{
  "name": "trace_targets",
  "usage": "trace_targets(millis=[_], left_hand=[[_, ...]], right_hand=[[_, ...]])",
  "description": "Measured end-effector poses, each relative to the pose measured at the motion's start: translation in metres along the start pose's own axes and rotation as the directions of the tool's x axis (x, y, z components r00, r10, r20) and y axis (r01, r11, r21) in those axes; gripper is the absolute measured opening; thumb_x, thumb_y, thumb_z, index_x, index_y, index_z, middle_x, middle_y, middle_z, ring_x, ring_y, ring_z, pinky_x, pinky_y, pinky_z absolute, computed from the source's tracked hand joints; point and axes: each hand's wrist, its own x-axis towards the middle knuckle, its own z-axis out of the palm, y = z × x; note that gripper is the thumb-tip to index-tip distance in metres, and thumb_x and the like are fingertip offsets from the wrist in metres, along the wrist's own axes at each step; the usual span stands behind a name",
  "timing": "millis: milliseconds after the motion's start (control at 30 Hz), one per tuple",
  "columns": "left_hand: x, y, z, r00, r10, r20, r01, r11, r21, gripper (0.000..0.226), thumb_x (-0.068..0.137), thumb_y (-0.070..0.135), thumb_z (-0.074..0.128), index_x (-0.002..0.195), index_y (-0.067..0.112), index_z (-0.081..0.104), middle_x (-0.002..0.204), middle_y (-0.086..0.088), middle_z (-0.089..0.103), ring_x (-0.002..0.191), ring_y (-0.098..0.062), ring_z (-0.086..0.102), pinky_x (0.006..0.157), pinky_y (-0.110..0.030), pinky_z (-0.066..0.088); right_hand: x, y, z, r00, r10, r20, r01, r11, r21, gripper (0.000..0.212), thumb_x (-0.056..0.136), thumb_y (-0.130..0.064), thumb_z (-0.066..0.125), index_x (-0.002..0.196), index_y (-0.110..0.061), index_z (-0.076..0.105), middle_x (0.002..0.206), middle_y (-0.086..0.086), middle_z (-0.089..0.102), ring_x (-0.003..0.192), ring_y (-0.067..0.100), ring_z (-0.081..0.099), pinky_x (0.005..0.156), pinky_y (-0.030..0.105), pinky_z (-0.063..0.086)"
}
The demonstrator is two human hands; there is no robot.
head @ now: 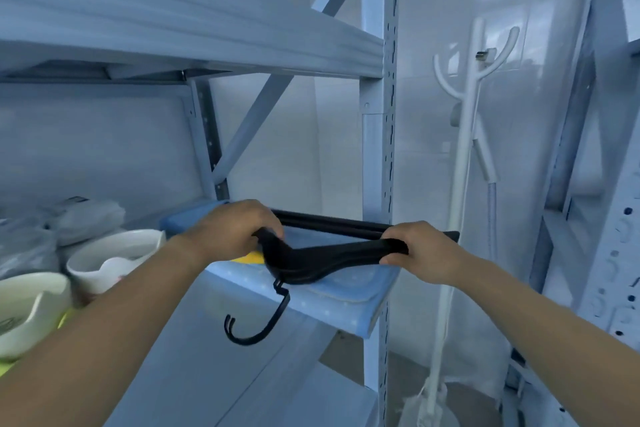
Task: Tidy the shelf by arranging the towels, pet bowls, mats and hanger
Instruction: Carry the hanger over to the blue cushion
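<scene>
- **Hands:** You are gripping a black plastic clothes hanger [322,262] at both ends. Your left hand [235,230] is curling over one shoulder and your right hand [427,255] is pinching the other.
- **Hanger:** It is lying flat, its hook dangling past the near edge. It is sitting on or just above a folded blue dotted mat [349,298]; contact cannot be told.
- **Mat:** It is occupying the right end of the pale blue metal shelf [375,156], with a yellow scrap [247,257] showing under your left hand.
- **Left, near:** Two white ceramic pet bowls [114,253] are standing close together.
- **Left, far:** White plastic-wrapped towels [86,218] are lying bundled.
- **Progress, judged:** You are partway through placing the hanger. The bowls and towels are looking loosely grouped and probably awaiting arranging.
</scene>
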Motion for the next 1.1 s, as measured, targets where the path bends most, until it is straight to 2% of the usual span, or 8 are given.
trace_targets(millis=[133,233,333,467,567,667,867,1100], left_hand=[[0.008,-0.008,0.007,0.997,-0.023,-0.080,0.007,0.981,-0.192,0.054,0.072,-0.014,0.047,0.099,0.027,0.069,0.106,0.012,0.064,0.098,0.000,0.053,0.088,-0.024,0.044],[0.017,0.010,0.012,0.999,0.015,-0.032,-0.024,0.960,-0.278,0.048,0.079,-0.005,0.051,0.102,0.034,0.067,0.102,0.019,0.063,0.094,0.007,0.054,0.080,-0.010,0.041],[0.027,0.038,0.015,0.999,0.038,0.036,-0.024,0.947,-0.322,0.027,0.089,0.014,0.056,0.107,0.031,0.065,0.099,0.028,0.060,0.099,0.011,0.053,0.080,-0.002,0.037],[0.038,0.065,0.023,0.994,0.035,0.106,-0.009,0.971,-0.239,0.025,0.090,0.034,0.057,0.114,0.029,0.061,0.106,0.018,0.062,0.099,0.001,0.054,0.088,-0.019,0.043],[0.041,0.083,0.027,0.989,-0.018,0.147,0.037,0.991,-0.128,0.028,0.088,0.038,0.057,0.114,0.028,0.061,0.100,0.014,0.061,0.092,-0.005,0.054,0.082,-0.028,0.045],[0.043,0.097,0.030,0.983,-0.116,0.140,0.120,0.993,-0.020,0.029,0.087,0.041,0.056,0.114,0.030,0.059,0.103,0.012,0.061,0.098,-0.008,0.053,0.082,-0.033,0.047],[0.049,0.121,0.033,0.959,-0.255,0.121,0.240,0.963,0.125,0.018,0.089,0.036,0.054,0.106,0.032,0.056,0.096,0.013,0.058,0.090,-0.009,0.049,0.071,-0.028,0.042],[0.046,0.125,0.034,0.919,-0.376,0.119,0.362,0.924,0.124,0.015,0.088,0.032,0.058,0.103,0.031,0.057,0.092,0.014,0.058,0.089,-0.009,0.050,0.070,-0.028,0.041]], right_hand=[[0.009,0.014,0.013,0.999,0.037,0.005,-0.037,0.999,0.008,0.026,0.085,-0.025,0.066,0.067,-0.030,0.048,0.066,-0.010,0.050,0.058,0.003,0.045,0.056,0.014,0.036],[0.011,0.015,0.015,1.000,0.027,-0.012,-0.027,1.000,0.006,0.018,0.085,-0.024,0.066,0.074,-0.026,0.052,0.067,-0.009,0.051,0.060,0.003,0.047,0.057,0.014,0.037],[0.014,0.016,0.015,1.000,-0.004,-0.009,0.004,1.000,0.000,0.020,0.085,-0.025,0.066,0.072,-0.029,0.051,0.066,-0.012,0.051,0.060,0.001,0.047,0.056,0.015,0.035],[0.016,0.019,0.012,0.998,-0.056,-0.002,0.056,0.998,0.005,0.007,0.083,-0.027,0.068,0.083,-0.023,0.062,0.069,-0.014,0.055,0.062,-0.001,0.050,0.057,0.013,0.037],[0.016,0.024,0.007,0.995,-0.103,-0.007,0.104,0.994,0.031,0.024,0.079,-0.028,0.072,0.101,-0.020,0.066,0.087,-0.011,0.061,0.078,0.003,0.054,0.069,0.013,0.042],[0.017,0.034,-0.002,0.987,-0.159,-0.009,0.159,0.987,0.029,0.040,0.075,-0.034,0.075,0.112,-0.022,0.063,0.095,-0.014,0.056,0.088,0.002,0.051,0.075,0.005,0.036],[0.011,0.064,-0.016,0.976,-0.211,0.050,0.209,0.977,0.052,0.042,0.075,-0.036,0.076,0.113,-0.026,0.062,0.111,-0.012,0.050,0.099,0.005,0.050,0.086,0.011,0.037],[0.004,0.072,-0.013,0.962,-0.249,0.111,0.240,0.967,0.090,0.038,0.080,-0.032,0.071,0.117,-0.028,0.060,0.116,-0.012,0.047,0.101,0.005,0.050,0.089,0.021,0.041]])
